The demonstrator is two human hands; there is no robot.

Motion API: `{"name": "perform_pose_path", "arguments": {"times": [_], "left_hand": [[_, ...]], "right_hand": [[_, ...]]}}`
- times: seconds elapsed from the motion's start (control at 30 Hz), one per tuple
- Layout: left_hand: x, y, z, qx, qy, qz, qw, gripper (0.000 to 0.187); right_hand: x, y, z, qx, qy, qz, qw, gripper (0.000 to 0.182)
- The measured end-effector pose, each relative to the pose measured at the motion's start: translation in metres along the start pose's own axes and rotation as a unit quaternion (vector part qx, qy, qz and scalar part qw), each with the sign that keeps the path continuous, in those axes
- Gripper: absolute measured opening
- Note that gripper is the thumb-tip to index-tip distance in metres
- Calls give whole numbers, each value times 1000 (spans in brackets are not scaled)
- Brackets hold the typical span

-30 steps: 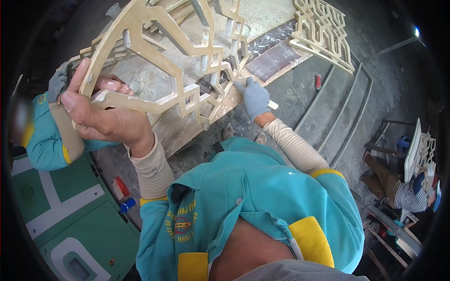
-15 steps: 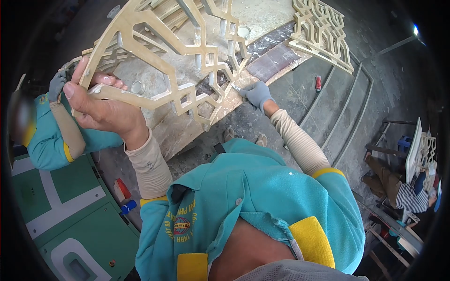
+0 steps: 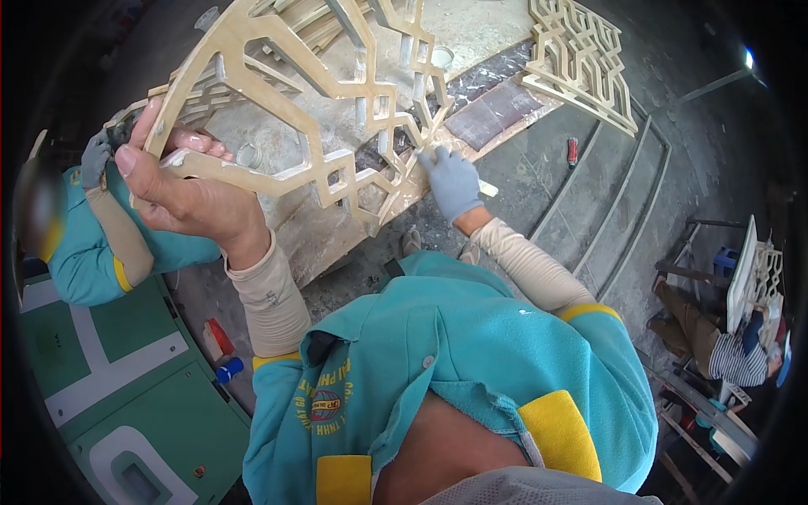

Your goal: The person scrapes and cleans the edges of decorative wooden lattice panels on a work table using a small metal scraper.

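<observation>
My bare left hand (image 3: 198, 202) grips the left end of a pale wooden lattice panel (image 3: 316, 147), thumb on the near side and fingers behind. The panel stands tilted over the worktable, with white filler on several inner edges. My right hand (image 3: 454, 179), in a grey glove, is at the panel's lower right edge, its fingertips close to or touching the wood. A small tool with a pale end (image 3: 487, 188) sticks out from under this hand; its working end is hidden.
The stained worktable (image 3: 497, 114) carries another lattice panel (image 3: 581, 63), wood strips and a small cup (image 3: 441, 57). A co-worker's gloved hand (image 3: 97, 156) is at the left. Metal rails (image 3: 593, 198) and a red object (image 3: 572, 152) lie to the right; another person works farther off.
My right hand has turned and come slightly left and nearer; the tool's pale end now shows on its right. My left hand and the panel have barely moved.
</observation>
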State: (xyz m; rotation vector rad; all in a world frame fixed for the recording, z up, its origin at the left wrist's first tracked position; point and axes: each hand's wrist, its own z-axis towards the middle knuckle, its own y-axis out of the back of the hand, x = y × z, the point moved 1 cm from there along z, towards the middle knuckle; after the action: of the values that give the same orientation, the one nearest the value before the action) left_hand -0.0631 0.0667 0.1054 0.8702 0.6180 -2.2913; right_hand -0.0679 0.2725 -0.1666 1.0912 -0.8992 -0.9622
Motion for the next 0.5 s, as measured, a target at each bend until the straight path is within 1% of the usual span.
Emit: {"name": "perform_pose_path", "arguments": {"times": [0.03, 0.1, 0.13, 0.17, 0.23, 0.27, 0.3, 0.4, 0.47, 0.5], "left_hand": [[1, 1, 1, -2, 0, 1, 1000, 59], [2, 2, 2, -5, -1, 9, 1000, 60], [2, 2, 2, -6, -1, 9, 1000, 60], [2, 2, 2, -7, 2, 11, 1000, 60], [2, 2, 1, -7, 7, 16, 1000, 60], [1, 1, 0, -6, 4, 12, 1000, 60], [0, 0, 0, -6, 1, 8, 1000, 60], [0, 0, -1, 1, -2, 14, 1000, 60], [-2, 0, -1, -3, -1, 15, 1000, 60], [-2, 0, -1, -5, 0, 16, 1000, 61]], "right_hand": [[3, 1, -5, 0, 2, 0, 1000, 25], [11, 11, -14, 78, 39, 41, 995, 21], [11, 15, -13, 78, 38, 53, 995, 16], [9, 20, -8, 78, 39, 53, 995, 16], [-2, 23, 8, 64, -16, 64, 996, 13], [-8, 17, 15, 50, -27, 22, 998, 34], [-9, 12, 14, 49, -26, 22, 998, 34], [-5, 9, 9, 49, -10, -7, 999, 33], [2, 17, -4, 98, 56, 64, 991, 18], [1, 17, -3, 99, 57, 64, 991, 18]]}}
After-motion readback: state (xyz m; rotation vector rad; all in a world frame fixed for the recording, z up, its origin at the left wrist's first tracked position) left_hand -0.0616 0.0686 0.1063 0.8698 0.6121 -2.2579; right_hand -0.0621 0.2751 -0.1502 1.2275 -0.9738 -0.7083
